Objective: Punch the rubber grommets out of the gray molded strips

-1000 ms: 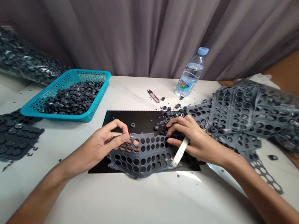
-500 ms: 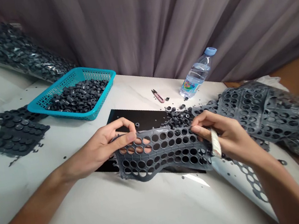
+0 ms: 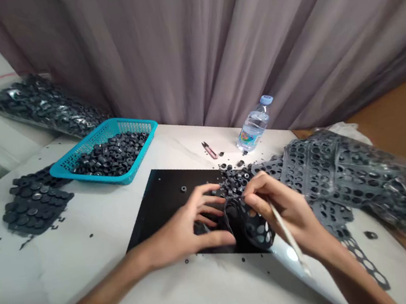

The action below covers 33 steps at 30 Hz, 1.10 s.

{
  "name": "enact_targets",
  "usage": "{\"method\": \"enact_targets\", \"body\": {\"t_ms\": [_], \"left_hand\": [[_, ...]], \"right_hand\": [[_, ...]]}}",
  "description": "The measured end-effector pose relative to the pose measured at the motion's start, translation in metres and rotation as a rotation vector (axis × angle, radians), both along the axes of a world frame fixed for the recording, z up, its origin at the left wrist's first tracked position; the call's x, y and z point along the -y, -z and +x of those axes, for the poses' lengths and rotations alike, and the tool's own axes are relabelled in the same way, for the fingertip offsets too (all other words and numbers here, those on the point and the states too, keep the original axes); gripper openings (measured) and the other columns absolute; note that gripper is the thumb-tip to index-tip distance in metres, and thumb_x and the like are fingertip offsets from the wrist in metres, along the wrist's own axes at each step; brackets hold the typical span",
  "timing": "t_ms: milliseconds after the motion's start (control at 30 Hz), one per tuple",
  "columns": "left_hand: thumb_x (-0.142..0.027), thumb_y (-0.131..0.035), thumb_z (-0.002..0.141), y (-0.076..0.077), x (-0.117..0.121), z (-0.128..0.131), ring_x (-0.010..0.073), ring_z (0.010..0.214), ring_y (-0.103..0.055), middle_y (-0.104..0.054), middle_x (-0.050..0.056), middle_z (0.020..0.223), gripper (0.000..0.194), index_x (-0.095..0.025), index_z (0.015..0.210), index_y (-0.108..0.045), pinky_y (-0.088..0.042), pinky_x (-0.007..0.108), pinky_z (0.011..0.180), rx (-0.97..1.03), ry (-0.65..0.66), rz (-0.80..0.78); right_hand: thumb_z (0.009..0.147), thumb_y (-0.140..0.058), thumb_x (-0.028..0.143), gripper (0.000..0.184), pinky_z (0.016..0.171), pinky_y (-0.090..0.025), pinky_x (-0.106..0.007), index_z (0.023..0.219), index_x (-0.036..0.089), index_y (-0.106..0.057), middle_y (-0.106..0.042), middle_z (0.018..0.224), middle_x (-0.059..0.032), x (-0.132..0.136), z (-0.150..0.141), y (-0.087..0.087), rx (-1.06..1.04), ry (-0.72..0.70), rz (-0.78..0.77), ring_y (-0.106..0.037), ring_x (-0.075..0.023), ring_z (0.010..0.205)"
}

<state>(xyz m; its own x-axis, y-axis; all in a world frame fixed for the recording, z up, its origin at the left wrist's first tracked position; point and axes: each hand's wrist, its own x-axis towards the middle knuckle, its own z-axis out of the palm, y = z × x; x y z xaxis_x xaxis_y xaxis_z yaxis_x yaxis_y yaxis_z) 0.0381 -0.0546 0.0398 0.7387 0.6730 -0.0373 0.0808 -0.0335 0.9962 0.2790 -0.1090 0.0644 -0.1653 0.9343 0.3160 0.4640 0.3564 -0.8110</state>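
While the right hand (image 3: 291,210) tightly grips a curled dark-grey perforated rubbery sheet (image 3: 249,218) and slim white stick (image 3: 290,239), the left hand (image 3: 186,230) spreads wide, empty, beside that grip.

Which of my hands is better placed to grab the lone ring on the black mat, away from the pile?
Probably your left hand: it is open, looks free and is nearer the ring. Your right hand pinches the perforated sheet and holds a white stick.

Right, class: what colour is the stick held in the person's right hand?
The stick is off-white, best seen in the head view.
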Motion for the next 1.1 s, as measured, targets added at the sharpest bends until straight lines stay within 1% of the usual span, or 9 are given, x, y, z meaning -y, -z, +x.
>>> {"method": "enact_targets", "body": {"t_ms": [100, 200, 267, 333, 500, 733, 833, 967, 1100], "left_hand": [[-0.045, -0.086, 0.077, -0.015, 0.011, 0.027, 0.0328, 0.132, -0.055, -0.052, 0.011, 0.152, 0.092, -0.033, 0.153, -0.036, -0.047, 0.046, 0.107, -0.062, 0.041, 0.246], [-0.043, -0.067, 0.094, -0.029, 0.015, 0.042, 0.0275, 0.116, -0.066, -0.069, 0.003, 0.128, 0.041, -0.028, 0.132, -0.06, -0.05, 0.036, 0.097, -0.072, -0.04, 0.33], [-0.042, -0.058, 0.1, -0.034, 0.011, 0.045, 0.0229, 0.096, -0.069, -0.074, 0.0, 0.101, 0.025, -0.023, 0.113, -0.068, -0.051, 0.03, 0.081, -0.071, -0.145, 0.32], [-0.043, -0.057, 0.1, -0.035, 0.005, 0.046, 0.021, 0.089, -0.068, -0.072, -0.001, 0.092, 0.025, -0.021, 0.104, -0.068, -0.05, 0.028, 0.077, -0.06, -0.219, 0.329], [-0.041, -0.056, 0.101, -0.036, -0.011, 0.058, 0.024, 0.112, -0.065, -0.071, 0.005, 0.116, 0.029, -0.021, 0.122, -0.062, -0.05, 0.034, 0.1, 0.102, -0.253, 0.305], [-0.04, -0.062, 0.099, -0.032, -0.012, 0.08, 0.0245, 0.126, -0.061, -0.059, 0.011, 0.139, 0.049, -0.025, 0.141, -0.041, -0.048, 0.041, 0.109, 0.179, -0.225, 0.223], [-0.045, -0.062, 0.098, -0.019, -0.022, 0.064, 0.0255, 0.126, -0.061, -0.057, 0.011, 0.141, 0.044, -0.024, 0.133, -0.048, -0.049, 0.042, 0.108, 0.097, -0.313, 0.303], [-0.042, -0.062, 0.097, 0.008, -0.052, 0.009, 0.0253, 0.118, -0.061, -0.063, 0.007, 0.125, 0.029, -0.024, 0.12, -0.058, -0.047, 0.044, 0.107, -0.159, -0.408, 0.62], [-0.043, -0.064, 0.095, 0.029, -0.076, -0.047, 0.0228, 0.104, -0.063, -0.065, 0.005, 0.113, 0.027, -0.023, 0.112, -0.062, -0.052, 0.039, 0.094, -0.302, -0.332, 0.692]], "right_hand": [[0.104, -0.055, 0.03, 0.01, 0.066, -0.047, -0.028, 0.097, 0.024, -0.058, -0.055, 0.089, -0.0012, 0.004, -0.013, 0.0, -0.034, -0.039, 0.056, -0.056, -0.0149, 0.074], [0.104, -0.055, 0.026, 0.007, 0.074, -0.048, -0.031, 0.098, 0.025, -0.058, -0.056, 0.091, -0.0016, 0.004, -0.014, -0.002, -0.036, 0.033, 0.185, -0.056, -0.017, 0.082], [0.104, -0.056, 0.026, 0.006, 0.084, -0.048, -0.035, 0.1, 0.026, -0.06, -0.059, 0.096, -0.003, 0.002, -0.01, -0.005, 0.002, 0.155, 0.296, -0.056, -0.0203, 0.093], [0.102, -0.058, 0.029, 0.006, 0.095, -0.046, -0.042, 0.108, 0.028, -0.061, -0.061, 0.107, -0.0053, 0.0, -0.005, -0.008, 0.081, 0.267, 0.35, -0.053, -0.0245, 0.107], [0.091, -0.074, 0.04, 0.064, 0.107, -0.045, -0.049, 0.148, 0.032, -0.046, -0.053, 0.135, -0.01, -0.006, 0.001, 0.001, 0.306, 0.233, 0.311, -0.05, -0.0304, 0.125], [0.103, -0.052, 0.023, 0.027, 0.092, -0.052, -0.039, 0.127, 0.026, -0.064, -0.065, 0.111, -0.0084, -0.018, 0.019, 0.017, 0.252, 0.285, 0.449, -0.062, -0.024, 0.103], [0.101, -0.058, 0.034, 0.021, 0.073, -0.05, -0.034, 0.112, 0.021, -0.069, -0.066, 0.094, -0.0063, -0.014, 0.037, 0.002, 0.196, 0.497, 0.45, -0.062, -0.0213, 0.079], [0.096, -0.059, 0.052, 0.037, 0.057, -0.04, -0.032, 0.104, 0.019, -0.073, -0.064, 0.072, -0.0039, -0.001, 0.094, -0.02, 0.284, 1.002, 0.36, -0.052, -0.0199, 0.059], [0.093, -0.053, 0.057, 0.051, 0.066, -0.04, -0.042, 0.11, 0.015, -0.075, -0.069, 0.086, -0.0181, 0.0, 0.172, -0.006, 0.74, 1.215, 0.206, -0.061, -0.0353, 0.081]]}}
